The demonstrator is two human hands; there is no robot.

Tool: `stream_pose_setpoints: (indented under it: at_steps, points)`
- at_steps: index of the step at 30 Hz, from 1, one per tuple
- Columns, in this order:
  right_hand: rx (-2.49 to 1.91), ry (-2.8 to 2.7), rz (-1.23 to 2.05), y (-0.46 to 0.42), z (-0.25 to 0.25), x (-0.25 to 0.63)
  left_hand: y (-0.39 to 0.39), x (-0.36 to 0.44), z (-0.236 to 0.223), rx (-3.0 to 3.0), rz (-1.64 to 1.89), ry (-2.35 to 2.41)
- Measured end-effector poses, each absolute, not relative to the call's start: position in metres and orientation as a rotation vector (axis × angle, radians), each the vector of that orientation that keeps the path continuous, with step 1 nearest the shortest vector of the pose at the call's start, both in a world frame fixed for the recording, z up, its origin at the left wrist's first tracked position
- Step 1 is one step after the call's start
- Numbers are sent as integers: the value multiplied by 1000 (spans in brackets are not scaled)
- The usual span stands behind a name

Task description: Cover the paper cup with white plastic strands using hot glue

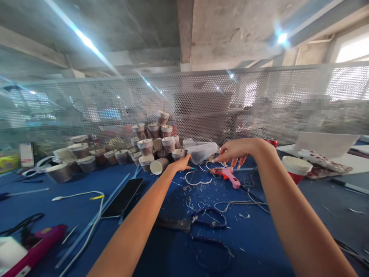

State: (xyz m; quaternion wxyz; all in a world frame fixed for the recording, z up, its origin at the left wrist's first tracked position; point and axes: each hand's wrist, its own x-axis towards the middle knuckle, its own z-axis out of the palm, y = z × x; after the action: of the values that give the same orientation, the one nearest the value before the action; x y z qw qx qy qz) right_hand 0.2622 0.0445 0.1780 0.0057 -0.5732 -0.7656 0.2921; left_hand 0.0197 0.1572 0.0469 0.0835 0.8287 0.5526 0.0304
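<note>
My left hand (182, 164) reaches out over the blue table beside the stacked small cups (145, 147), thumb and fingers apart. A small teal spot shows at its fingertip; I cannot tell what it is. Just beyond lies a translucent white plastic bag (203, 152); whether the thumb touches it is unclear. My right hand (238, 151) arches downward with spread fingers, its foremost finger close to the bag's right end. Below its hanging fingers lies a pink glue gun (230, 177). White wire rings (198, 183) sit on the table between the hands.
Scissors with blue-wrapped handles (209, 217) lie nearest me, among white scraps. A black phone (123, 198) and white cable (98, 215) are left, with a magenta tool (43, 246). Nested paper cups (296, 168) stand right. A perforated metal screen (201, 104) closes the back.
</note>
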Motion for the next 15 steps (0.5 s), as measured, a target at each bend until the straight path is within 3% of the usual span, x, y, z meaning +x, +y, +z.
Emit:
stream_pose_setpoints:
  at_steps: [6, 15]
  points:
    - [-1727, -2424, 971, 46, 176, 261, 158, 13, 46, 2475, -7, 1566]
    - [-1741, -2446, 919, 52, 169, 251, 145, 16, 61, 2747, 356, 1718]
